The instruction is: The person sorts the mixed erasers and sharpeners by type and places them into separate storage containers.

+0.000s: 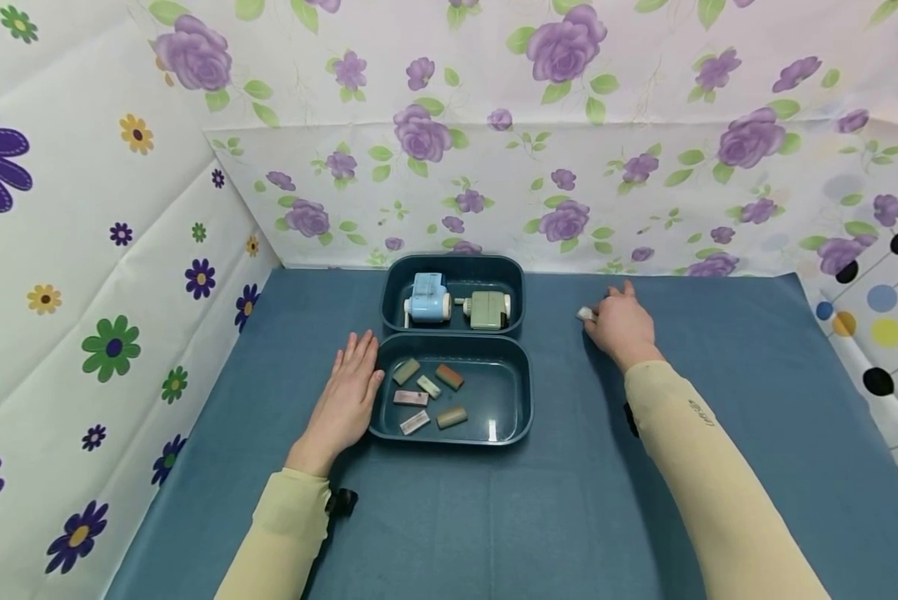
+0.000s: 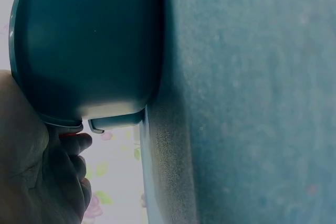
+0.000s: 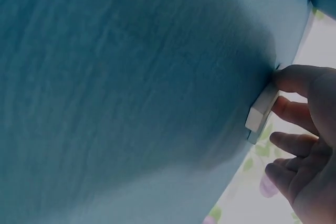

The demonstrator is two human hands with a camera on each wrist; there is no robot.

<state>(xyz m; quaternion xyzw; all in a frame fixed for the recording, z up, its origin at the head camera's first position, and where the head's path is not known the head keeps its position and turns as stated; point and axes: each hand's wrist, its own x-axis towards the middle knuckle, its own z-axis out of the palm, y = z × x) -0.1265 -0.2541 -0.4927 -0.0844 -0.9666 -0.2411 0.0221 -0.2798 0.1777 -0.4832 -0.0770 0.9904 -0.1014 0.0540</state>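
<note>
- Right hand (image 1: 623, 323) is on the blue table cloth (image 1: 719, 375), well right of the two trays, fingers curled over a small white eraser (image 1: 586, 314) – thumb and fingertips pinching it at the hand's left edge.
- Right wrist view confirms this: the white block (image 3: 261, 113) lies flat on the cloth with a fingertip (image 3: 294, 78) on its far end; the other fingers are loosely bent beside it. The grip looks light, and I cannot tell whether the block is lifted or merely touched down.
- The eraser's long axis runs roughly along the finger line, pointing left toward the trays.
- Left hand (image 1: 347, 392) is flat, fingers straight and holding nothing, with its edge against the left wall of the near tray (image 1: 509, 417). In the left wrist view the fingers (image 2: 71, 145) sit right under the tray rim (image 2: 105, 123).
- The near tray holds six small erasers (image 1: 428, 393), scattered and none stacked. The far tray (image 1: 512, 279) touches it behind and holds a blue sharpener (image 1: 428, 298) and a green sharpener (image 1: 486, 309), side by side.
- Key relation – the white eraser lies right of the far tray and level with it, apart from both trays. The right hand is the nearer one by far; the left is on the opposite side of the trays.
</note>
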